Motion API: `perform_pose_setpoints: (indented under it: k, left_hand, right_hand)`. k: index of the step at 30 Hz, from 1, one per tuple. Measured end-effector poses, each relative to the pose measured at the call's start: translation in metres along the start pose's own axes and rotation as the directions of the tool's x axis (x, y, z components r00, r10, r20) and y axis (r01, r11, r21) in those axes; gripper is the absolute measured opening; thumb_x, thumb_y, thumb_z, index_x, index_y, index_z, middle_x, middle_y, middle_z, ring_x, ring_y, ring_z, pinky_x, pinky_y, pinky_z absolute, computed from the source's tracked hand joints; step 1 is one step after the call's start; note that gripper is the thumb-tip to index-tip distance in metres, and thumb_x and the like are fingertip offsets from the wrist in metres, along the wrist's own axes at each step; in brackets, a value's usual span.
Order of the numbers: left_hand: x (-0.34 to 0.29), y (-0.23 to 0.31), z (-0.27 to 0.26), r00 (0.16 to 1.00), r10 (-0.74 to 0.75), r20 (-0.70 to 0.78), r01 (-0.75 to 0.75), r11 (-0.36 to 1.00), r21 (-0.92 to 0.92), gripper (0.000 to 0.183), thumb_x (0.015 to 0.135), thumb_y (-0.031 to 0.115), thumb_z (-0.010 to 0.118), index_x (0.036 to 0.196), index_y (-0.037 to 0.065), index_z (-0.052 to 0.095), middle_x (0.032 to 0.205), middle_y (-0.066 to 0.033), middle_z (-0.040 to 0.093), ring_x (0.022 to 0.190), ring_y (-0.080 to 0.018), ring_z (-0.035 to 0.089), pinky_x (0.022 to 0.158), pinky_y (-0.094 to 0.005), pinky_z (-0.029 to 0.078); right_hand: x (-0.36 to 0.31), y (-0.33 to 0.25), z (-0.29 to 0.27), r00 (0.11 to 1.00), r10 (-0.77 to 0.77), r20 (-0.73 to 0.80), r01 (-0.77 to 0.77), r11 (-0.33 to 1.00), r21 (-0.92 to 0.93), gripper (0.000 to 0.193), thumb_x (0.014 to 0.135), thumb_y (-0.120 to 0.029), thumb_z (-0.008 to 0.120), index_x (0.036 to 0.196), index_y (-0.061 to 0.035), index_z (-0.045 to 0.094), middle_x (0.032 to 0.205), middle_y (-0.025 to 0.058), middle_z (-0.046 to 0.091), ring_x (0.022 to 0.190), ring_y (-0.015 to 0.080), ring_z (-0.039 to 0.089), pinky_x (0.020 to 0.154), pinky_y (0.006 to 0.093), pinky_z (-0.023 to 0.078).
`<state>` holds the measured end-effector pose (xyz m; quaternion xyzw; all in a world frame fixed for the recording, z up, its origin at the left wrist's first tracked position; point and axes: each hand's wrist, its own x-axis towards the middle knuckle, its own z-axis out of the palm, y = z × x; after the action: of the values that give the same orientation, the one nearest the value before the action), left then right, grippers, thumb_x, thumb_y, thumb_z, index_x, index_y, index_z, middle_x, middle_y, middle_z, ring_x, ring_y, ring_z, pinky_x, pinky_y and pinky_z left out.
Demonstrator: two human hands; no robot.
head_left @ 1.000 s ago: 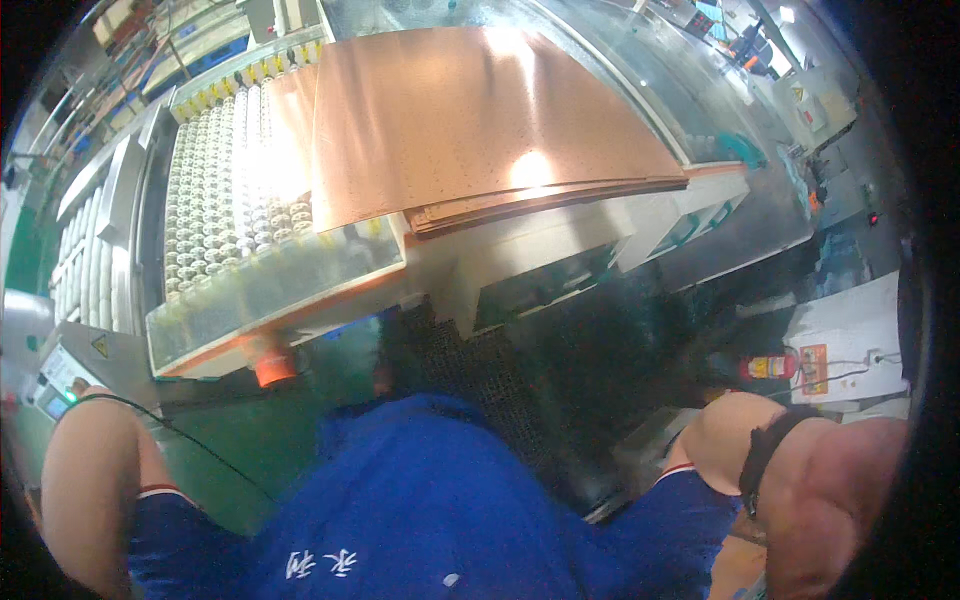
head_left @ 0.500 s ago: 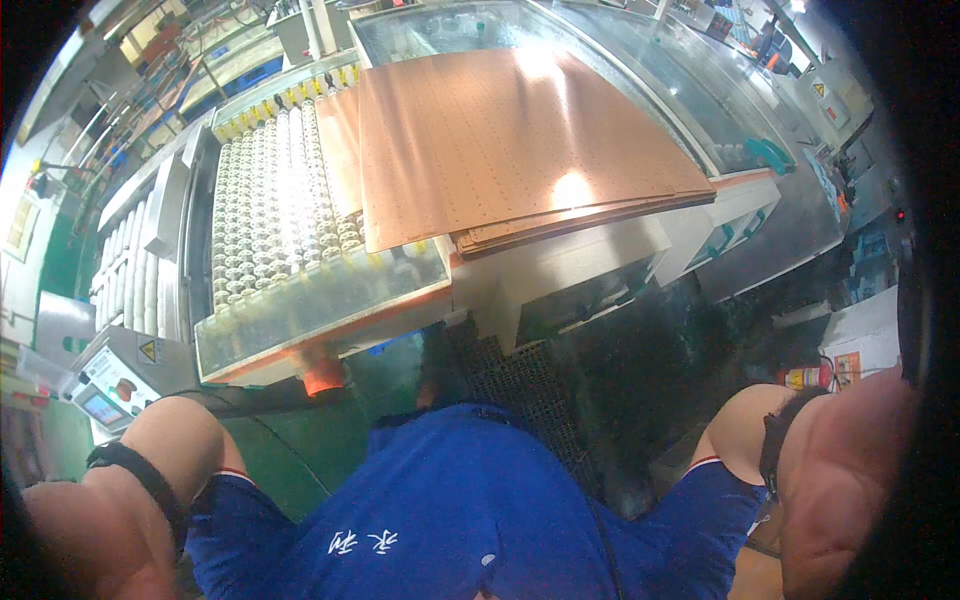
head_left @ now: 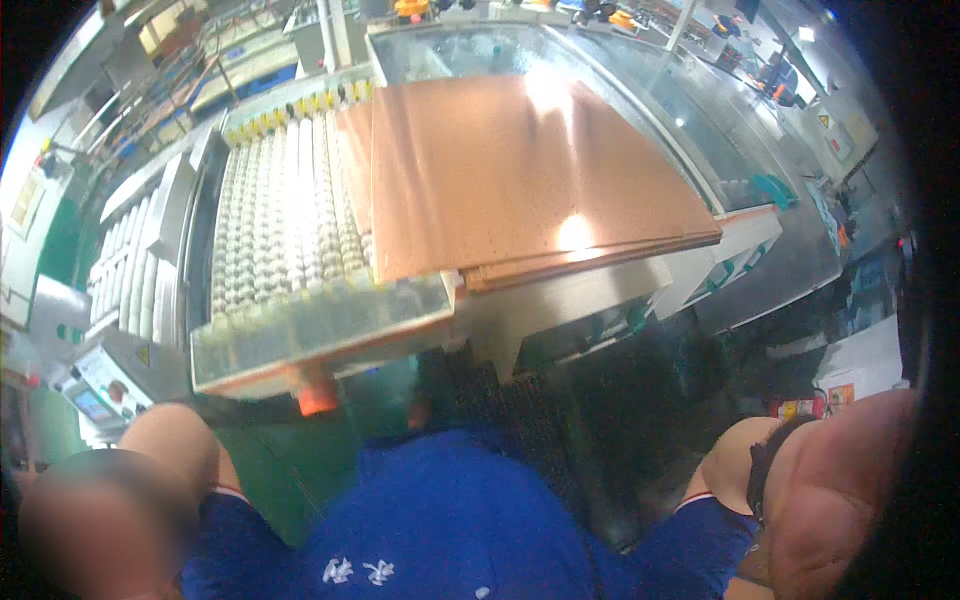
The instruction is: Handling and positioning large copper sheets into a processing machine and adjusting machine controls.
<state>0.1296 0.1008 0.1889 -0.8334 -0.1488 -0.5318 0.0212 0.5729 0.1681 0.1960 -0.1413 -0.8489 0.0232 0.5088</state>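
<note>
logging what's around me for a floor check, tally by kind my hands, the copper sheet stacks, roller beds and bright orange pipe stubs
Hands: 2, left hand (blurred) and right hand
Copper sheet stack: 1, its sheets too close to count
Roller beds: 2, left bed and middle bed
Orange pipe stub: 1
Total: 6

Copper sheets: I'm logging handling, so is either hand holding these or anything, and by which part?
Neither hand holds the copper sheets. Anything else cannot be told: the left hand is blurred, the right hand partly out of view.
</note>
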Motion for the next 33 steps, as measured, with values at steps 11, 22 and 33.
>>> perform_pose_setpoints:
  k: [11, 22, 33]
  left_hand:
    - [-0.005, -0.006, 0.004, 1.0, 0.006, -0.012, -0.006, 1.0, -0.004, 0.045, 0.102, 0.023, 0.057, 0.141, 0.001, 0.056, 0.138, -0.0187, 0.06, 0.128, -0.0297, 0.057, 0.097, -0.0407, 0.052]
    - [0.007, -0.035, 0.027, 0.997, -0.007, -0.077, 0.002, 0.999, -0.054, 0.043, 0.102, 0.021, 0.057, 0.14, 0.0, 0.056, 0.137, -0.0187, 0.061, 0.127, -0.0291, 0.058, 0.095, -0.0394, 0.054]
    - [0.006, -0.042, 0.034, 0.993, -0.011, -0.116, 0.004, 0.998, -0.06, 0.042, 0.102, 0.019, 0.056, 0.139, 0.0, 0.057, 0.136, -0.0187, 0.062, 0.127, -0.0285, 0.06, 0.094, -0.038, 0.055]
  right_hand:
    - [-0.002, 0.002, 0.009, 1.0, -0.029, 0.003, 0.029, 1.0, 0.009, 0.056, 0.104, -0.04, 0.051, 0.142, 0.0004, 0.056, 0.143, 0.021, 0.057, 0.133, 0.0323, 0.054, 0.11, 0.0458, 0.042]
    - [0.007, 0.017, 0.012, 1.0, -0.023, 0.003, 0.023, 0.999, 0.044, 0.057, 0.104, -0.042, 0.051, 0.142, 0.0004, 0.056, 0.144, 0.0215, 0.057, 0.133, 0.0331, 0.054, 0.111, 0.0466, 0.042]
    - [0.016, 0.03, 0.019, 0.999, -0.05, 0.005, 0.049, 0.995, 0.082, 0.058, 0.104, -0.043, 0.05, 0.142, 0.0005, 0.056, 0.144, 0.022, 0.057, 0.134, 0.0338, 0.054, 0.111, 0.0473, 0.042]
